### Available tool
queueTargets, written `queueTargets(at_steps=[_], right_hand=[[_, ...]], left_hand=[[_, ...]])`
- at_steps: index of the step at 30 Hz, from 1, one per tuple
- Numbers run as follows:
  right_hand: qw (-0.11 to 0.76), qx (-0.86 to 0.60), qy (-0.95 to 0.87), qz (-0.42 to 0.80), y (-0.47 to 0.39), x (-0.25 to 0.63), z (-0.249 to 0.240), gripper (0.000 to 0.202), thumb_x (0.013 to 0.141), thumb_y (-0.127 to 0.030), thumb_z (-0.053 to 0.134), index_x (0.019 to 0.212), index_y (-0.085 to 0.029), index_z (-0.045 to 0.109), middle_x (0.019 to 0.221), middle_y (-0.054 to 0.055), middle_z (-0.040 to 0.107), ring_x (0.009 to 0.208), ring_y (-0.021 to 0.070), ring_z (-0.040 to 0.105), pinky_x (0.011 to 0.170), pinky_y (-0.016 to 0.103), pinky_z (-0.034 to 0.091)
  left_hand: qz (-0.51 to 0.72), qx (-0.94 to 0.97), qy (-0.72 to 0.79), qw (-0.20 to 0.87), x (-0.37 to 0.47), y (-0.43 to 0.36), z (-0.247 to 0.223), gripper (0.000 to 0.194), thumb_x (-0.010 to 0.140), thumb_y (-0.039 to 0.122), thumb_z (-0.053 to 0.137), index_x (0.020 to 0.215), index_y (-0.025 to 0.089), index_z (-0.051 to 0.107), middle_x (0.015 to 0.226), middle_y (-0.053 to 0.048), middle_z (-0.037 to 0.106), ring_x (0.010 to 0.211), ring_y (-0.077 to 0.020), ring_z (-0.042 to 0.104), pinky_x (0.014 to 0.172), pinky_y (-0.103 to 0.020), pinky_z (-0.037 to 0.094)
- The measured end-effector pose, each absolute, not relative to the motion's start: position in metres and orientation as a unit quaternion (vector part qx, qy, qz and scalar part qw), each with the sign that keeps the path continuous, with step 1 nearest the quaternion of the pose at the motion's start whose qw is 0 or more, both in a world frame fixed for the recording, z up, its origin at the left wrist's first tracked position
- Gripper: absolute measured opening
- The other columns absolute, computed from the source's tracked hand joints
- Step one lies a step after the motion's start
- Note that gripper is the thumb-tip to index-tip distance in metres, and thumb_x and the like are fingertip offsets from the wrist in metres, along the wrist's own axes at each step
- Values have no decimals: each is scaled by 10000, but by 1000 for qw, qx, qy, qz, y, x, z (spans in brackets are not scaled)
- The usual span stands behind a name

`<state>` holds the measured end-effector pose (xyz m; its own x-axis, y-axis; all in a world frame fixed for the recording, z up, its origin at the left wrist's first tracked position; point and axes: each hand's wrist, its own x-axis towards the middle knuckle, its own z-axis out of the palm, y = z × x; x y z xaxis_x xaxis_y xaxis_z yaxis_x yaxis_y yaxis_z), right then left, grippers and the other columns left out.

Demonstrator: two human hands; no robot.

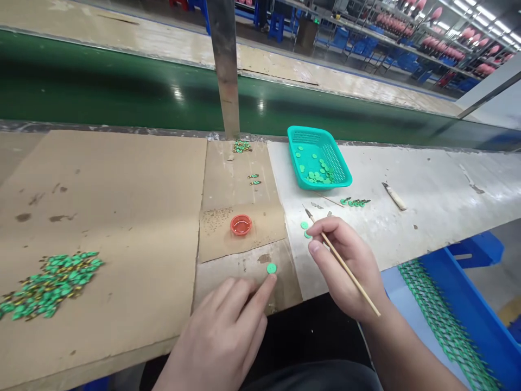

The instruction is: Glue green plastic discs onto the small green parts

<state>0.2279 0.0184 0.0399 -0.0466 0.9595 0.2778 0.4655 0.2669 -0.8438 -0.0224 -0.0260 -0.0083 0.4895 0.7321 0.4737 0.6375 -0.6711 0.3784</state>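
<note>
I touch one disc (271,268), near centre, with my left hand (228,328), index outstretched, other fingers loosely curled, empty. My right hand (357,256) pinches one tilted brush (342,261) beside two more discs (304,225).

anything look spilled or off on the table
Brown specks dot the cardboard beside the red cup, looking like splatter. Dark stains mark the larger sheet at left. The cup looks upright.

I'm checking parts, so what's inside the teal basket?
Inside the teal basket lie loose green discs, a few scattered singly, more clustered toward the near end. Where they overlap, lower discs and the floor beneath are covered, so I can't give a full count.
</note>
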Motion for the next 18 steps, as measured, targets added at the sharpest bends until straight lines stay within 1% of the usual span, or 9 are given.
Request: queueTargets(at_steps=[2, 4, 7, 10, 12, 15, 18], right_hand=[[459, -505, -665, 303, 27, 223, 39, 231, 1146, -170, 626, 1293, -283, 763, 996, -18, 763, 889, 159, 756, 820, 302, 631], [475, -472, -682, 293, 36, 216, 35, 264, 1176, -177, 615, 1328, -288, 801, 1012, -10, 793, 920, 159, 770, 846, 312, 640], [473, -457, -710, 250, 46, 199, 31, 227, 1186, -186, 638, 1260, -291, 825, 1037, -6, 808, 913, 157, 767, 857, 327, 637], [469, -455, -722, 230, 56, 181, 30, 170, 1164, -170, 658, 1214, -285, 773, 1070, -8, 805, 880, 149, 765, 801, 318, 626], [462, -445, -737, 214, 64, 170, 30, 106, 1148, -183, 699, 1129, -280, 738, 998, -27, 784, 834, 139, 750, 749, 300, 600], [438, -434, -763, 190, 74, 160, 27, 168, 1151, -213, 731, 998, -270, 691, 870, -51, 730, 769, 126, 717, 688, 282, 552], [432, -421, -772, 199, 78, 157, 22, 195, 1154, -185, 719, 980, -262, 677, 840, -53, 709, 739, 121, 701, 671, 282, 544]], left_hand=[[303, 866, 395, 55, -21, -23, -12, 407, 1159, 98, 484, 1492, 126, 716, 1032, -51, 734, 871, -205, 690, 770, -359, 584], [297, 871, 391, 31, -21, -22, -16, 399, 1151, 105, 485, 1470, 115, 724, 1015, -52, 733, 854, -210, 670, 747, -362, 564], [274, 878, 392, -2, -21, -24, -21, 405, 1122, 117, 513, 1462, 112, 733, 997, -47, 739, 832, -217, 658, 713, -377, 540], [266, 878, 398, -17, -20, -26, -26, 429, 1095, 118, 551, 1483, 111, 734, 992, -38, 742, 817, -213, 648, 710, -386, 531], [278, 870, 407, -23, -19, -28, -29, 425, 1083, 108, 553, 1461, 114, 748, 999, -39, 745, 809, -210, 637, 703, -386, 513], [288, 858, 424, -21, -16, -30, -35, 403, 1072, 107, 578, 1427, 130, 767, 982, -31, 729, 808, -208, 625, 707, -387, 491], [296, 849, 437, -24, -13, -33, -38, 381, 1055, 119, 644, 1412, 146, 774, 950, -15, 697, 812, -201, 614, 702, -389, 484]])
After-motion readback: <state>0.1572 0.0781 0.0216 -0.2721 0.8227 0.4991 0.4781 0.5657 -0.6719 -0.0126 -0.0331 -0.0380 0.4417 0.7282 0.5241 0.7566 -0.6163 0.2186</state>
